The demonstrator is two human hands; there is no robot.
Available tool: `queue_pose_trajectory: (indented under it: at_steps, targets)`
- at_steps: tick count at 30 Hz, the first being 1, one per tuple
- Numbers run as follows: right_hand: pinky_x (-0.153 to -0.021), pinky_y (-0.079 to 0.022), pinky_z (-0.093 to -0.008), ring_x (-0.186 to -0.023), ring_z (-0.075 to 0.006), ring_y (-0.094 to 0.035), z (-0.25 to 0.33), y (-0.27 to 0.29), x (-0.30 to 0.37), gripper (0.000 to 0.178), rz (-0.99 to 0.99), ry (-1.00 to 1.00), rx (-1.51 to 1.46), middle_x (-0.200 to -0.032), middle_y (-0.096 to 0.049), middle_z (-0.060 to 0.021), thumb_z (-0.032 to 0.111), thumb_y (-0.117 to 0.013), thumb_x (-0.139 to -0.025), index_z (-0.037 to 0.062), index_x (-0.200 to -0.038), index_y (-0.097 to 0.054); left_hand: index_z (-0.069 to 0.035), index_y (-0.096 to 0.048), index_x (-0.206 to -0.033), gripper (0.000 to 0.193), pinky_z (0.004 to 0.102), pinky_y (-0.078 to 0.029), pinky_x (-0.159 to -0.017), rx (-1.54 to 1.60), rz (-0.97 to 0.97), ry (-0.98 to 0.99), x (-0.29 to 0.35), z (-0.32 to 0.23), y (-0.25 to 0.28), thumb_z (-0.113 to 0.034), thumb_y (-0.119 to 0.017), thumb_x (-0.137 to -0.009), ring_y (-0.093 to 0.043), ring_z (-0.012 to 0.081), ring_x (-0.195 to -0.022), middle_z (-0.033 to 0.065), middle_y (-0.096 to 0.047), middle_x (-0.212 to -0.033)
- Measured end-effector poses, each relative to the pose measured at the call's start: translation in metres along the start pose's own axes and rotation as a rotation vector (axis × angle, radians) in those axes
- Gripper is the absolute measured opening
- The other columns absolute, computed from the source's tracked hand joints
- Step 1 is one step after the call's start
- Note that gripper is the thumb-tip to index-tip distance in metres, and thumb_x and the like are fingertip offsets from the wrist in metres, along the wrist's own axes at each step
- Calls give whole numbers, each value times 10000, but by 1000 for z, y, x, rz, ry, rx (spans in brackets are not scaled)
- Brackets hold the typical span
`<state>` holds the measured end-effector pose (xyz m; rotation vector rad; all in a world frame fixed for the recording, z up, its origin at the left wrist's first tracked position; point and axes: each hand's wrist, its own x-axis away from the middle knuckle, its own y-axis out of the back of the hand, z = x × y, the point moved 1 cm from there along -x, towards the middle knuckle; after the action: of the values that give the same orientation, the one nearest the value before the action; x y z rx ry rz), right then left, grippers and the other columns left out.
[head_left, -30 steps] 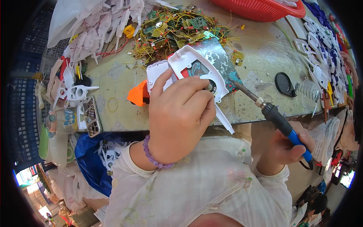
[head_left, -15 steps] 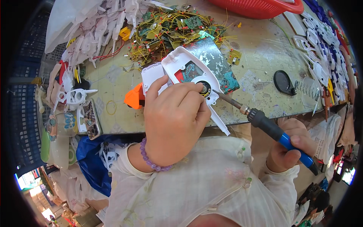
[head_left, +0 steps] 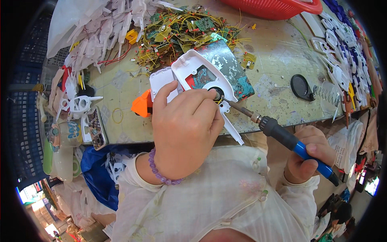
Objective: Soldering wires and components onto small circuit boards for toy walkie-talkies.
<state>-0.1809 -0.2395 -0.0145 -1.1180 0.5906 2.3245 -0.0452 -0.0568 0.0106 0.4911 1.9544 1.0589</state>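
Clamped in the fingers of the right hand [head_left: 308,155], the soldering iron [head_left: 277,130] slants up-left toward the white casing's [head_left: 226,84] round black part [head_left: 219,95], opposite the left hand [head_left: 186,117] (whether its fingers pinch anything, I cannot tell).

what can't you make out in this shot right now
All in the head view:
White housing: partly hidden under the left hand.
Soldering iron: too small to tell whether its tip touches the round black part.
Red basket: cut off by the top edge.
Blue bag: partly covered by the white sleeve.
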Motion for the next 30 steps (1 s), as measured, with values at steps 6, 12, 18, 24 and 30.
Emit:
queue_pose_trajectory:
  at_steps: [6, 12, 18, 24, 30]
  targets:
    - [-480, -404, -307, -542, -189, -503, 2, 0, -3, 364, 37, -17, 3, -670, -519, -83, 429, -487, -934, 68, -966, -454, -46, -617, -722, 90, 403, -395, -893, -2, 7, -1, 1, 0, 2, -55, -679, -658, -632, 186, -780, 44, -655, -831]
    - [-391, -413, -275, -418, -155, -493, 1, -4, -18, 338, -11, 71, -10, -564, -517, -52, 323, -556, -914, -9, -893, -496, -44, -618, -727, 95, 417, -401, -888, -14, 8, 0, 0, -1, 1, -61, -680, -657, -634, 185, -781, 44, -656, -823]
    - [-391, -336, -277, -403, -150, -447, 10, -8, -23, 348, -111, -118, 13, -560, -516, -55, 337, -594, -888, -2, -870, -516, -48, -623, -737, 100, 421, -400, -888, -11, 21, -10, -2, -1, 2, -73, -681, -659, -633, 188, -781, 42, -656, -824]
    - [-407, -334, -278, -433, -156, -448, 4, 1, -6, 329, -124, -97, -14, -600, -513, -67, 331, -568, -901, 9, -881, -505, -79, -607, -685, 94, 431, -403, -898, -34, 71, 45, -3, -3, 4, -53, -696, -670, -637, 177, -780, 1, -682, -860]
    - [-483, -411, -305, -546, -172, -478, 1, 33, 24, 337, -504, -79, 53, -647, -480, -80, 374, -474, -935, 38, -933, -465, -82, -609, -685, 93, 429, -400, -903, -49, 64, 35, -2, -2, 3, -57, -696, -666, -637, 174, -790, 1, -684, -860]
